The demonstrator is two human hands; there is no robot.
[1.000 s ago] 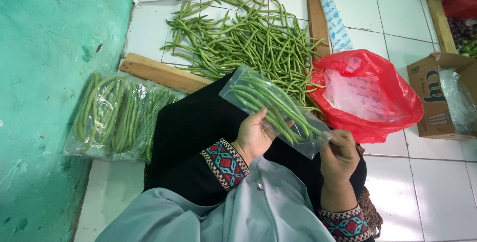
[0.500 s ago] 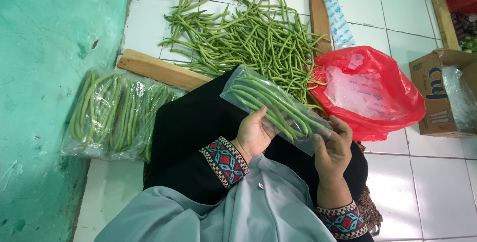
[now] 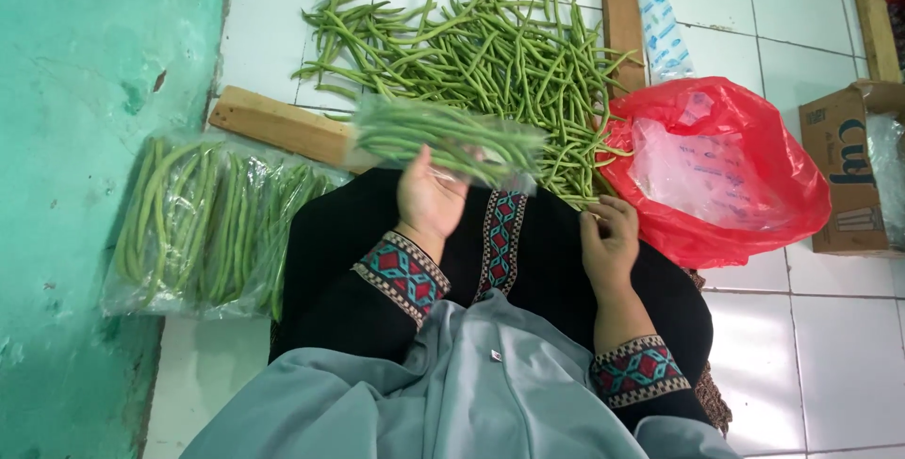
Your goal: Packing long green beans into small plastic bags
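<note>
The left hand now grips the filled bean packet alone, swung leftward (blurred) toward the finished packets on the floor. The right hand has let go, loosely curled on the lap.

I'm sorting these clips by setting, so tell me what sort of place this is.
Probably a market stall or produce-packing corner, worked from the floor. Loose green beans lie heaped on white floor tiles, filled clear packs of beans sit by the green wall, and a red plastic bag holds more clear bags.
</note>
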